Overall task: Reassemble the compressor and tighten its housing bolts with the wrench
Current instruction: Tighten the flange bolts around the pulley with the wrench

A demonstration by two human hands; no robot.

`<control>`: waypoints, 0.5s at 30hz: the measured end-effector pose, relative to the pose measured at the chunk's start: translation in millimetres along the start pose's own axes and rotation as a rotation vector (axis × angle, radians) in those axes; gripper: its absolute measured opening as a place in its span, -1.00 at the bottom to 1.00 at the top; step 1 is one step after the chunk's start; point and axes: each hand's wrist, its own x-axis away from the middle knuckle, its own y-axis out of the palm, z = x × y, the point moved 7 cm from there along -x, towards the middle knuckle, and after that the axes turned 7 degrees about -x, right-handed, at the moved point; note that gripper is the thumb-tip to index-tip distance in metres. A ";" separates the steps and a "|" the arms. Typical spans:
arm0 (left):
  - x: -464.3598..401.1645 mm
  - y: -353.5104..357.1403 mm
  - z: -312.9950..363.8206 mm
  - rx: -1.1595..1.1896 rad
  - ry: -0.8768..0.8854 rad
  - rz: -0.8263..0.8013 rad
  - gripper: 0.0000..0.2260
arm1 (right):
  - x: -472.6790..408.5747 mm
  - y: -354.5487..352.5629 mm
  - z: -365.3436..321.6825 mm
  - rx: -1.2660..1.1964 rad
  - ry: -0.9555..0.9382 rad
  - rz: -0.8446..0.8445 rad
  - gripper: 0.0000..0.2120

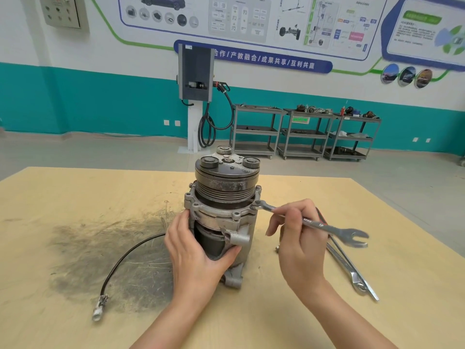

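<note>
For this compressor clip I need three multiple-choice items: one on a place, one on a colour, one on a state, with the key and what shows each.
1. Where is the black cable with a metal end fitting?
A. Left of the grey metal compressor
B. Atop its pulley
C. In the right hand

2. What colour is the lower wall band?
A. Red
B. Teal
C. Yellow

3. What is the right hand doing?
A. Resting flat
B. Pinching the silver open-ended wrench
C. Holding the cable

Key: 1 A, it lies on the wooden table left of the compressor; 2 B, teal below white; 3 B, the fingers pinch the shank, whose far end is at a housing bolt.
</note>
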 end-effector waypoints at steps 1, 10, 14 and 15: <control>0.1 -0.4 -0.1 0.000 -0.002 0.002 0.05 | -1.7 -2.0 2.7 -0.037 0.043 0.020 -0.74; 0.1 -2.2 1.9 0.004 -0.004 0.004 0.05 | -8.5 -5.5 5.7 -0.132 0.142 0.059 -0.70; 0.1 -2.1 2.1 -0.002 -0.006 -0.001 0.05 | -8.5 -4.1 4.6 -0.142 0.139 0.055 -0.71; 0.1 -1.9 1.9 -0.002 -0.008 -0.005 0.05 | -8.3 -4.6 5.5 -0.156 0.148 0.060 -0.71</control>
